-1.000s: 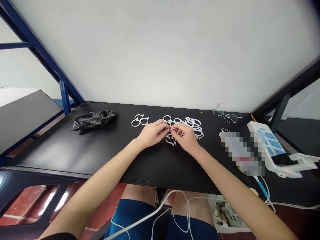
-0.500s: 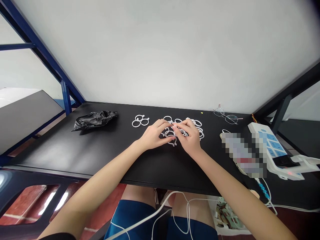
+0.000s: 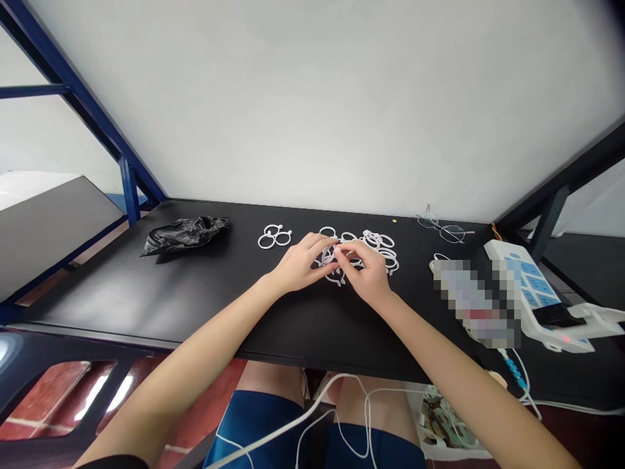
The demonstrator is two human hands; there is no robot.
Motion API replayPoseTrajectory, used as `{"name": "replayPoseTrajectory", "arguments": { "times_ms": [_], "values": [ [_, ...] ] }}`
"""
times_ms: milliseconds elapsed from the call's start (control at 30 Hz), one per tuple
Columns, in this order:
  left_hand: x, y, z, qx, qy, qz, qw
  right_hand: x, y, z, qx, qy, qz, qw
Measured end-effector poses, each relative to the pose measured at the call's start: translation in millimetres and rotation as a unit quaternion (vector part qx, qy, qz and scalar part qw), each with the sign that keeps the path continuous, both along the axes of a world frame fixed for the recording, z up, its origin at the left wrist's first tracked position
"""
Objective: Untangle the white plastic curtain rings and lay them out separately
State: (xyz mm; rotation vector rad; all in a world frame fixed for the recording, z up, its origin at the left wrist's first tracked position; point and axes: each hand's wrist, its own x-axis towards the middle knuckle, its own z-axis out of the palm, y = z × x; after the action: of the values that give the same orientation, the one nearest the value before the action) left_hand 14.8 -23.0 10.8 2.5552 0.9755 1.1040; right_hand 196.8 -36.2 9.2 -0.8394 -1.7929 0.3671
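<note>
My left hand (image 3: 299, 266) and my right hand (image 3: 367, 273) meet over the near edge of a pile of white plastic rings (image 3: 379, 246) on the black table (image 3: 195, 293). Both pinch the same white ring (image 3: 333, 259) between fingertips, held just above the tabletop. A small joined cluster of white rings (image 3: 273, 236) lies apart to the left of the pile. The fingers of both hands are curled and pressed together on the ring.
A crumpled black plastic bag (image 3: 184, 234) lies at the left of the table. Wire-framed glasses (image 3: 443, 227) sit at the back right. A white and blue power strip (image 3: 534, 286) and white cables (image 3: 517, 374) occupy the right edge. A white wall stands behind.
Both hands stayed over the pile's near edge, with the fingers shifting slightly on the ring. The view has barely moved.
</note>
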Motion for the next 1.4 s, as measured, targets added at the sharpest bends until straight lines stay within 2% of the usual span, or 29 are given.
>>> {"name": "replayPoseTrajectory", "arguments": {
  "times_ms": [200, 467, 700, 967, 1400],
  "values": [
    [-1.3, 3.0, -2.1, 0.008, 0.001, 0.004, 1.0, -0.6, -0.5, 0.2, 0.0, 0.001, -0.005, 1.0],
    [-2.6, 4.2, -4.2, -0.003, -0.011, 0.026, 1.0, 1.5, 3.2, -2.5, 0.043, -0.038, -0.023, 0.998],
    [-5.1, 6.6, -6.3, 0.028, 0.003, 0.056, 0.998, 2.2, 5.0, -4.8, 0.056, -0.041, -0.016, 0.997],
    [-3.7, 4.3, -2.6, 0.042, 0.011, 0.041, 0.998, 3.5, 8.0, -5.6, 0.057, -0.033, -0.029, 0.997],
    [-4.6, 13.0, -12.4, 0.068, 0.011, 0.026, 0.997, 3.5, 8.9, -5.4, 0.022, -0.051, -0.049, 0.997]
  ]
}}
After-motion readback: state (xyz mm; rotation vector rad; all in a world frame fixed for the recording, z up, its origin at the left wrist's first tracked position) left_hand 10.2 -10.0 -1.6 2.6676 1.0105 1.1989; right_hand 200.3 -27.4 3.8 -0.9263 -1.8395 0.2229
